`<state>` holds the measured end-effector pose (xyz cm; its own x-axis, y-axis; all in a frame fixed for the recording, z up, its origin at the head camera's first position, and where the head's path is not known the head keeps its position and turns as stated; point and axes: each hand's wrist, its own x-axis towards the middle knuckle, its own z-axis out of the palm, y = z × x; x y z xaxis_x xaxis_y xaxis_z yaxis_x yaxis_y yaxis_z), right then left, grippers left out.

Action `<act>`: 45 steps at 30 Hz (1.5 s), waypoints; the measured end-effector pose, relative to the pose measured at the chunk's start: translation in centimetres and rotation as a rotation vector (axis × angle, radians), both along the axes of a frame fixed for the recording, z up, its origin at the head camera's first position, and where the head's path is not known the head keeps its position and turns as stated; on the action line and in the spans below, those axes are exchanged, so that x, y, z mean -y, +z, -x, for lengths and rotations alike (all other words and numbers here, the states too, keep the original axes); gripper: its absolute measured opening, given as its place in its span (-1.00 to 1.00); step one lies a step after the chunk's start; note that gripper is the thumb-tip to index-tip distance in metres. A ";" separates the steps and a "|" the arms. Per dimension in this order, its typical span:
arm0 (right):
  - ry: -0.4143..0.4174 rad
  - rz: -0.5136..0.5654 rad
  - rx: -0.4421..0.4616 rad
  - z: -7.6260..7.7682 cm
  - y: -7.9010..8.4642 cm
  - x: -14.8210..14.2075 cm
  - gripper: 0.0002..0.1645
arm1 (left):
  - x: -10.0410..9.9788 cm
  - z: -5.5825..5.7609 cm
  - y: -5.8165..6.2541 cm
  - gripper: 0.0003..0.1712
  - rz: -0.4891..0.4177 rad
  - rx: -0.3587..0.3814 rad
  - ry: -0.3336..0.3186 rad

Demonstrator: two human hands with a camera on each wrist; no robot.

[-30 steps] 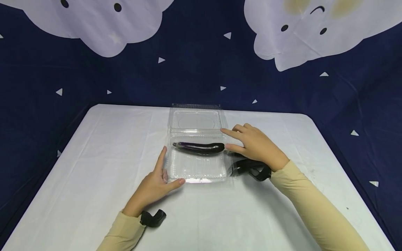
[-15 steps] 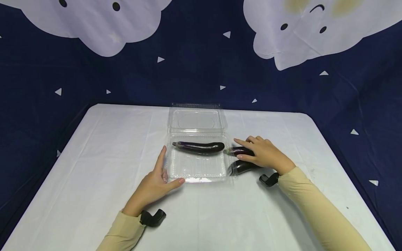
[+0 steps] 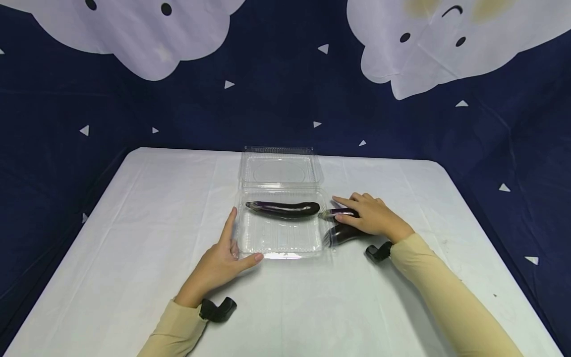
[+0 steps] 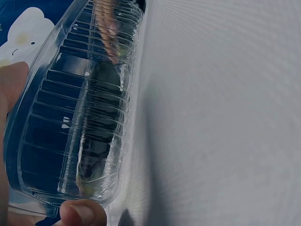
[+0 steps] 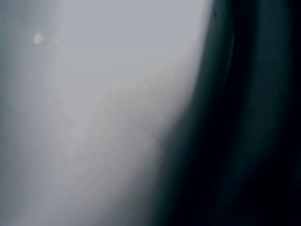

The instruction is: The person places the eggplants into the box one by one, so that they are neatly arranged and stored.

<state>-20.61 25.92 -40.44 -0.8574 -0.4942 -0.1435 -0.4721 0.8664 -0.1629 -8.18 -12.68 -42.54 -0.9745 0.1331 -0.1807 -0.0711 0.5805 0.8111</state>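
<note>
A clear plastic clamshell container (image 3: 281,243) lies with its lid folded back, and one eggplant (image 3: 283,210) lies across its base. My left hand (image 3: 217,267) touches the container's front left corner, index finger along the side and thumb along the front. In the left wrist view, fingertips (image 4: 83,213) rest against the ribbed wall. Right of the container, my right hand (image 3: 374,215) holds a second eggplant (image 3: 339,213) between thumb and fingers. A third eggplant (image 3: 343,234) lies just in front, partly under that hand. The right wrist view is mostly blurred and dark.
The table (image 3: 285,307) has a white cover. Its far edge runs close behind the container's lid (image 3: 281,171). A dark blue curtain (image 3: 276,99) with cloud prints hangs behind and at both sides. Each wrist carries a black camera mount (image 3: 217,310).
My right hand has moved from the container's right edge, to the right and towards me, and closed on the second eggplant. The left hand and the container have stayed in place.
</note>
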 end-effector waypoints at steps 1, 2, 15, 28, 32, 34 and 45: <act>0.001 0.004 0.002 0.1 -0.1 0.0 -0.25 | 0.0 0.0 0.0 0.42 0.002 0.000 -0.001; 0.003 0.006 0.003 0.2 -0.1 -0.1 -0.25 | 0.0 0.0 0.0 0.42 0.003 -0.002 -0.001; 0.011 0.034 0.031 0.5 0.1 0.1 -0.31 | -0.1 0.0 0.1 0.42 0.006 0.006 0.003; 0.021 0.017 -0.111 1.0 -0.2 -0.2 -0.34 | -0.1 0.1 -0.1 0.44 0.016 0.000 0.003; -0.005 0.021 -0.122 0.9 0.4 -0.5 -0.33 | -0.1 0.1 -0.1 0.44 0.014 -0.001 0.005; -0.025 0.036 -0.129 0.9 0.8 -0.6 -0.34 | -0.1 0.1 0.0 0.44 0.016 0.000 0.006; -0.054 0.124 -0.217 0.6 3.2 0.1 -0.34 | -0.2 0.1 0.1 0.45 0.016 0.008 0.012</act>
<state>-21.21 25.81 -37.25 -0.8874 -0.4488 0.1057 -0.4608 0.8711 -0.1699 -8.24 -12.52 -42.43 -0.9745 0.1181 -0.1910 -0.0852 0.5924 0.8012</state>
